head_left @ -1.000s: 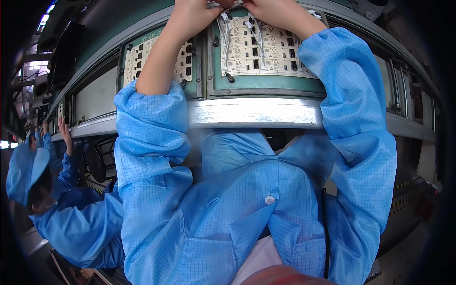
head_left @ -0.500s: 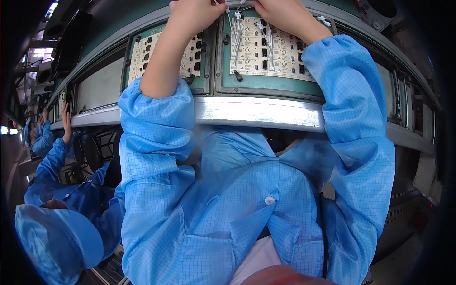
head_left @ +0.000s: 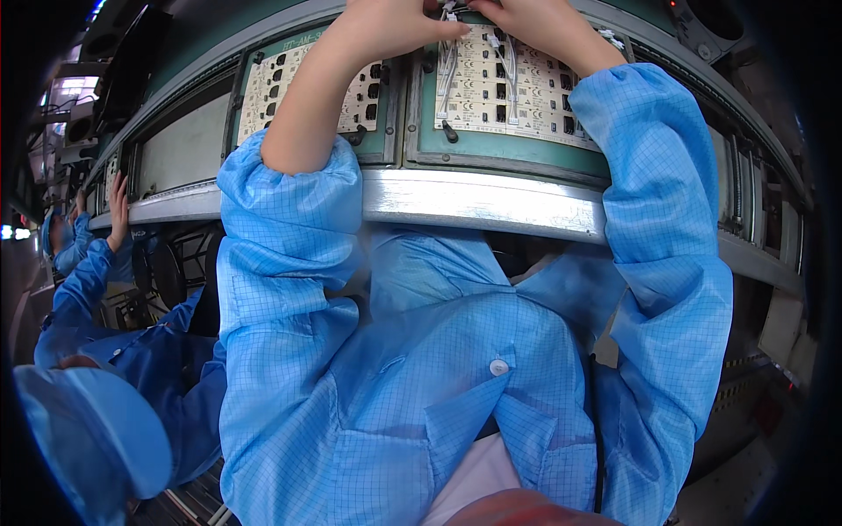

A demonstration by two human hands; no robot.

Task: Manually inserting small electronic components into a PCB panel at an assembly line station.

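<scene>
At the top edge, my left hand reaches over the gap between two panels of pale circuit boards, its thumb stretched out, apart from the fingers. White cables with plug ends hang over the right panel, just below that thumb. My right hand bends in from the right with its fingers closed at the top edge. What they pinch, if anything, is hidden. Another white cable lies across the boards below my right hand. The left panel sits partly behind my left forearm.
Green fixtures with black clips hold the panels. A metal rail runs along the near side. At the left, a co-worker in a blue cap sits close by, and a raised hand rests near the rail.
My left hand has shifted right, and its thumb has come away from the fingers. My right hand has moved slightly right. The panels appear slightly further right; the co-worker's cap has moved left.
</scene>
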